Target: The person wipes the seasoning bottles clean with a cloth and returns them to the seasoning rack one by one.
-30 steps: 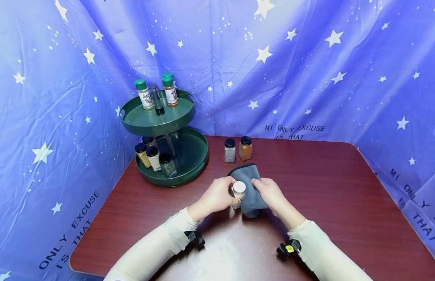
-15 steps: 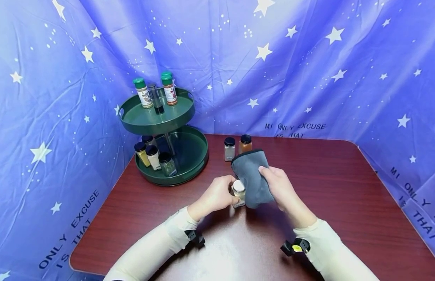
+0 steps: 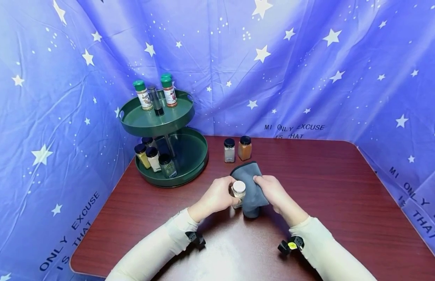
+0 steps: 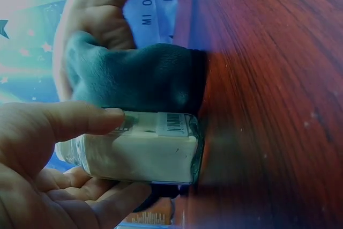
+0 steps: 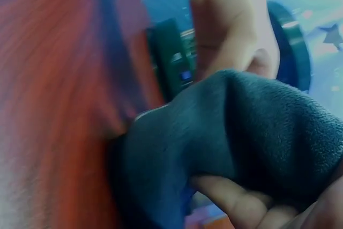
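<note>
Cream jar (image 3: 239,192): upright in my left hand (image 3: 219,195), at the middle of the near half of the table (image 3: 337,179); round whitish top, square clear body, barcode label on one side. I cannot tell whether its base touches the tabletop.
Left hand: thumb and fingers pinch the jar from opposite sides.
Cloth (image 3: 252,191): grey, dark edging, bunched along the right side of the cream jar and against it.
Right hand (image 3: 273,192): pinches the cloth, thumb on its outer face, fingers behind.
Sleeves (image 3: 157,249): pale on both forearms; a black strapped device (image 3: 292,245) at each wrist.
Loose jars: grey-white jar (image 3: 229,151) and orange jar (image 3: 245,149), black lids, side by side beyond the cloth.
Two-tier stand (image 3: 169,144): green, round, to the left at the back.
Upper tray (image 3: 177,111): three green-capped bottles (image 3: 143,96), one partly hidden behind another; slim clear container (image 3: 155,102) with dark base.
Lower tray (image 3: 191,150): yellow jar (image 3: 143,157), white jar (image 3: 154,160), green-flecked jar (image 3: 168,167) and one partly hidden jar (image 3: 149,141), all black-lidded, grouped at its left.
Backdrop (image 3: 221,50): blue fabric, white stars, dark lettering.
</note>
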{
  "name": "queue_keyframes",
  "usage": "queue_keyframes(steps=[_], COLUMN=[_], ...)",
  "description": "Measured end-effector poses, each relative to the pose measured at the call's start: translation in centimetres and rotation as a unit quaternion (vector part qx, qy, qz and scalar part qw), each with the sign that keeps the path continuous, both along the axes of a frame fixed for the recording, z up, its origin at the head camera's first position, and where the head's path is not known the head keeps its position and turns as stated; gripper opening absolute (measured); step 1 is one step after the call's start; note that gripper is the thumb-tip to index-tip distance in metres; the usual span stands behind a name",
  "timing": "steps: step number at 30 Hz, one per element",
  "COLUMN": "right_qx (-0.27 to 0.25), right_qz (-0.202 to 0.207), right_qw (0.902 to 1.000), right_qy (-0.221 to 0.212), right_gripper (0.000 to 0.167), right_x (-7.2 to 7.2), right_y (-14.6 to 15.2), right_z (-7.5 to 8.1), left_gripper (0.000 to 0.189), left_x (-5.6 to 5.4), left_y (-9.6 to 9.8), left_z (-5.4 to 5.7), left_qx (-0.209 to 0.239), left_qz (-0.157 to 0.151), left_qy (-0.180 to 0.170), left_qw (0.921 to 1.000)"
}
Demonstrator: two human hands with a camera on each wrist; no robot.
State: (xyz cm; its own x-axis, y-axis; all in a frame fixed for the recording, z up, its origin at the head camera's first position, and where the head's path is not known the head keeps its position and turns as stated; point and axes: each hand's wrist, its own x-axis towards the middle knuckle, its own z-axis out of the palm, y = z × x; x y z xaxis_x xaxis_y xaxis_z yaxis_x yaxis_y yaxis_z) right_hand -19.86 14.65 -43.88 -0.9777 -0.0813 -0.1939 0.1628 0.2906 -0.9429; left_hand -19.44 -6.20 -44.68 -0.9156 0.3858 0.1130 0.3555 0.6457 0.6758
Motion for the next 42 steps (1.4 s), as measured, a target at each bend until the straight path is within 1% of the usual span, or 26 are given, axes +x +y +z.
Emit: queue_keyframes(steps=[1, 3, 7, 9, 15, 23, 27, 32, 36, 37, 39, 42], right_qx=[-0.009, -0.046, -0.127, -0.148, -0.154, -0.171, -0.165, -0.161, -0.160, -0.160, -0.161, -0.162], right_qz=[-0.001, -0.003, -0.008, -0.007, -0.014, -0.025, -0.026, -0.026, -0.029, -0.030, -0.031, -0.033], right_qw=[1.0000, 0.9989, 0.9919, 0.9889, 0.9879, 0.9849, 0.9859, 0.9865, 0.9866, 0.9865, 0.9863, 0.9860], right_qy=[0.002, 0.003, 0.000, -0.007, -0.013, 0.007, 0.015, 0.019, 0.017, 0.017, 0.018, 0.022], right_gripper=[0.033, 0.032, 0.030, 0.030, 0.029, 0.031, 0.032, 0.031, 0.031, 0.031, 0.032, 0.032], right_x=[0.1, 0.3, 0.7, 0.7, 0.7, 0.6, 0.5, 0.4, 0.3, 0.3, 0.3, 0.4], right_y=[0.1, 0.4, 1.0, 1.1, 1.9, 2.6, 2.7, 2.8, 2.8, 2.8, 2.8, 2.8], right_z=[0.4, 1.4, 2.9, 3.3, 3.9, 4.5, 4.5, 4.4, 4.3, 4.3, 4.3, 4.3], left_gripper=[0.041, 0.041, 0.042, 0.043, 0.044, 0.046, 0.047, 0.048, 0.052, 0.054, 0.060, 0.072], left_x=[0.0, 0.0, -0.1, -0.1, -0.2, -0.5, -0.5, -0.5, -0.4, -0.4, -0.2, 0.4], left_y=[0.0, 0.0, 0.1, 0.1, 0.0, 0.0, -0.1, -0.3, -0.2, -0.2, -0.1, 0.2], left_z=[0.0, -0.1, -0.1, 0.0, -0.1, -0.2, -0.2, -0.2, -0.1, -0.1, -0.1, -0.3], left_qx=[-0.002, -0.004, -0.002, -0.001, 0.000, -0.009, 0.004, 0.026, 0.033, 0.031, 0.023, 0.010], left_qz=[0.000, 0.000, 0.000, -0.002, -0.011, -0.022, -0.032, -0.043, -0.044, -0.042, -0.026, 0.016], left_qy=[0.000, -0.001, 0.002, 0.003, 0.002, 0.001, -0.002, -0.025, -0.043, -0.041, -0.035, -0.023], left_qw=[1.0000, 1.0000, 1.0000, 1.0000, 0.9999, 0.9997, 0.9995, 0.9984, 0.9975, 0.9978, 0.9988, 0.9996])
